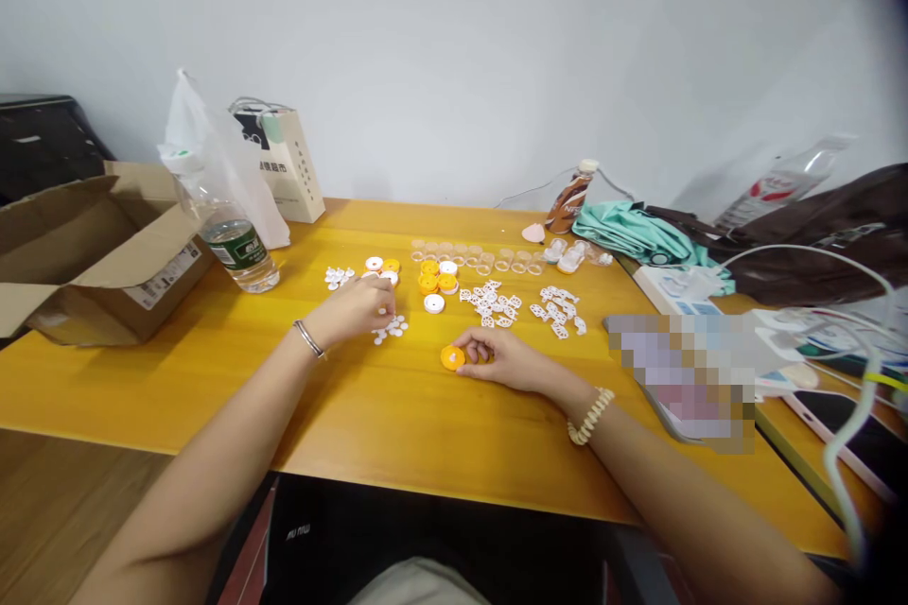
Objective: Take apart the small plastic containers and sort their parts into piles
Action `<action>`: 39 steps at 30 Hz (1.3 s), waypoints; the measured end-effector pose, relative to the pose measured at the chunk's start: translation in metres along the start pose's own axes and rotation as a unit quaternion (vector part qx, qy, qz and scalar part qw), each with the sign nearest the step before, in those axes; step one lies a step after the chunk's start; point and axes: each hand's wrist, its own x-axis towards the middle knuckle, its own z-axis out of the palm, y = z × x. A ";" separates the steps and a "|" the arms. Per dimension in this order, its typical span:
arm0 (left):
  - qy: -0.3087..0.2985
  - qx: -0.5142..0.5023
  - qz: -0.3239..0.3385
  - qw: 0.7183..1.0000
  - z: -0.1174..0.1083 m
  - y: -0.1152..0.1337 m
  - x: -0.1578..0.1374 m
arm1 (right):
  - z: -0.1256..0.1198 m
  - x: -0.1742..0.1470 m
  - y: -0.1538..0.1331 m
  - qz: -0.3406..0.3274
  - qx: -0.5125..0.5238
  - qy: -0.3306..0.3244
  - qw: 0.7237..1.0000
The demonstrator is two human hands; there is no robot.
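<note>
My right hand [500, 357] grips a small round orange plastic piece [452, 358] by its edge, just above the wooden table [369, 416]. A little white part shows in its middle. My left hand [363, 304] is bent downward, fingers drawn together, beside a scatter of small white round pieces [392, 331]; what its fingertips hold, if anything, is hidden. Behind that hand lie orange and white discs [374, 264] and more tiny white parts [339, 278]. Further right are stacked orange and white discs [428, 284] and a pile of white openwork pieces [489, 304].
Clear plastic rings [503, 259] form a row at the back. More white pieces [559, 310] lie right, near a phone-like slab [681, 378] with a blurred screen. An open cardboard box [128, 274] and a water bottle [237, 250] stand left. A brown drink bottle [569, 200] stands behind.
</note>
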 end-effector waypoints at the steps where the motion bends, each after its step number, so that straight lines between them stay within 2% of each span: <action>1: -0.002 -0.009 0.007 1.000 0.001 0.001 0.000 | 0.000 0.000 0.000 0.000 0.000 0.000 1.000; 6: 0.007 -0.078 0.077 0.994 0.003 0.011 0.001 | 0.000 -0.001 -0.001 -0.005 -0.008 0.000 1.000; 10: 0.038 -0.098 0.136 0.985 0.010 0.034 0.003 | 0.000 -0.001 -0.001 -0.011 -0.013 -0.003 1.000; 16: 0.050 -0.020 0.196 0.979 0.030 0.063 0.011 | 0.000 0.001 0.001 -0.032 -0.026 -0.002 0.999; 23: 0.103 0.079 0.205 0.970 0.039 0.066 0.012 | 0.000 0.001 0.002 -0.033 -0.023 0.004 0.999; 29: 0.122 0.137 0.247 0.952 0.037 0.068 0.012 | -0.001 0.001 0.000 -0.031 -0.023 -0.010 0.999; 39: 0.134 0.137 0.257 0.947 0.039 0.070 0.011 | -0.001 0.002 -0.001 -0.024 -0.015 -0.007 1.000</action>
